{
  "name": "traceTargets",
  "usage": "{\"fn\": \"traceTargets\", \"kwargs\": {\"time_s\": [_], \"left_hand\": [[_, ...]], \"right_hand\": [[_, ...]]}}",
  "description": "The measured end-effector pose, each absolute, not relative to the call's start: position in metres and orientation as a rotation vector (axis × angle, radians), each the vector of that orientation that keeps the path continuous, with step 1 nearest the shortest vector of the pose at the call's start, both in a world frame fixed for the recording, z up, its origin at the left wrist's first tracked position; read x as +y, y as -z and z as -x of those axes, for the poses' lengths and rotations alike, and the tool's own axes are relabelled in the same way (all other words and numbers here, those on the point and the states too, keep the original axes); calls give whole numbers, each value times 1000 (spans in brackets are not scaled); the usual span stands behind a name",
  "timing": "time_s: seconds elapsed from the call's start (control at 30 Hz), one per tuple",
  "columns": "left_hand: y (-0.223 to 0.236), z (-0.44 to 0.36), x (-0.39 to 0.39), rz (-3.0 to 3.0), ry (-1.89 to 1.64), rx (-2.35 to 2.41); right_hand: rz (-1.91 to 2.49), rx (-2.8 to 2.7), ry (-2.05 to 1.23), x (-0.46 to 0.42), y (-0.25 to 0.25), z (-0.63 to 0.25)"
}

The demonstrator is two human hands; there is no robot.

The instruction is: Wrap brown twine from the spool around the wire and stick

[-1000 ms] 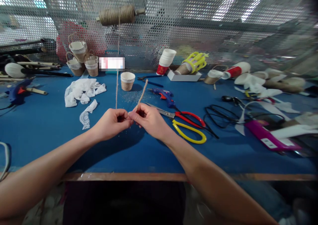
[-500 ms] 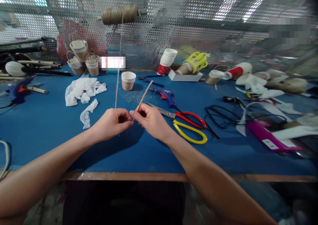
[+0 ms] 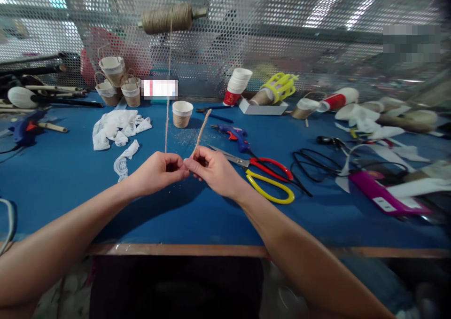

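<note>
My left hand and my right hand meet fingertip to fingertip above the blue table, both pinched on jute twine. From my left hand the twine strand runs straight up to a twine spool hung on the mesh wall. A short twisted twine end sticks up from my right hand. The stretch of twine between the two hands is hidden by my fingers.
Red and yellow scissors lie just right of my right hand, a blue glue gun behind them. A twine-wrapped paper cup, white lace scraps, small cup baskets, stacked cups, black cords and a magenta tool crowd the table.
The twine end in my right hand has tilted slightly more upright. Both hands stay in nearly the same place.
</note>
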State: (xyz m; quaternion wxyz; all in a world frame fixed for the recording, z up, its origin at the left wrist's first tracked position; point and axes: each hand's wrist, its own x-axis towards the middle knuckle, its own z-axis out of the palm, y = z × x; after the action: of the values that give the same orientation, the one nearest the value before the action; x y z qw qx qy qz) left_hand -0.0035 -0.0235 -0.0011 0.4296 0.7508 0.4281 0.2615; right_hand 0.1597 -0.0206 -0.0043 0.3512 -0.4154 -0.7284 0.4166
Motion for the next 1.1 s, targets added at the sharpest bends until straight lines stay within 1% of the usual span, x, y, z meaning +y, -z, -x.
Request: {"fn": "traceTargets", "kwargs": {"time_s": [0.13,0.23,0.4,0.6,0.67,0.87,1.1], "left_hand": [[-1,6,-25,-2150,-634,1150],[-1,5,-27,-2236,-632,1219],[-1,-1,-29,-2250,-664,1278],[2,-4,-32,-2043,-751,1269],[3,-4,-31,-1980,-750,1244],[2,0,-27,-1924,-669,1164],[0,2,-26,-2154,-639,1212]], "right_hand": [[1149,-1940,-977,-21,5,-160],[1181,-1955,-937,-21,6,-160],[1181,-1928,-893,-20,8,-159],[1191,-1875,-860,-20,9,-157],[1175,-1872,-874,-20,8,-157],[1006,-1894,-1129,-21,3,-161],[1133,-1917,-998,-21,5,-162]]}}
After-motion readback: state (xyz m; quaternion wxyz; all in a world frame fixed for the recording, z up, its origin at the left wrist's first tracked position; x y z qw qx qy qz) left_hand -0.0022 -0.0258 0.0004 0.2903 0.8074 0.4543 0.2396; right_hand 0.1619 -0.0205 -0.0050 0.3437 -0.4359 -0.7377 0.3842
